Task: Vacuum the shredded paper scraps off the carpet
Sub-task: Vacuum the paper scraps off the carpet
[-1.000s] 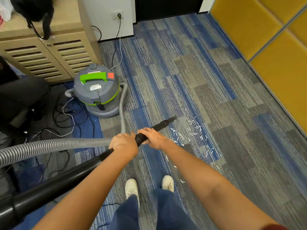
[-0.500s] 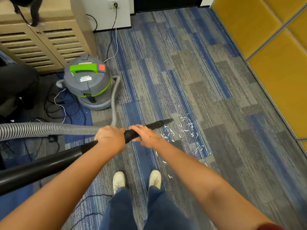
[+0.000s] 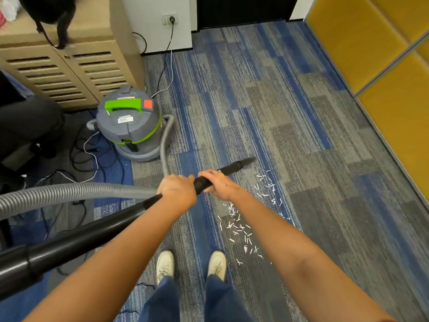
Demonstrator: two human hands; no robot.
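Crevice nozzle (image 3: 241, 164): frame centre, aimed upper right. Left hand (image 3: 177, 189), right hand (image 3: 219, 183) grasp wand. Paper scraps (image 3: 241, 226): lower right of nozzle, nearer right hand.

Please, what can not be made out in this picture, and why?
Head view only.
Blurred: nozzle tip; whether it touches the carpet is unclear.
Hidden by the right forearm: some paper scraps.
Hidden under the left hand itself: its fingers round the wand.
Cut off by the top edge: black object on the cabinet.
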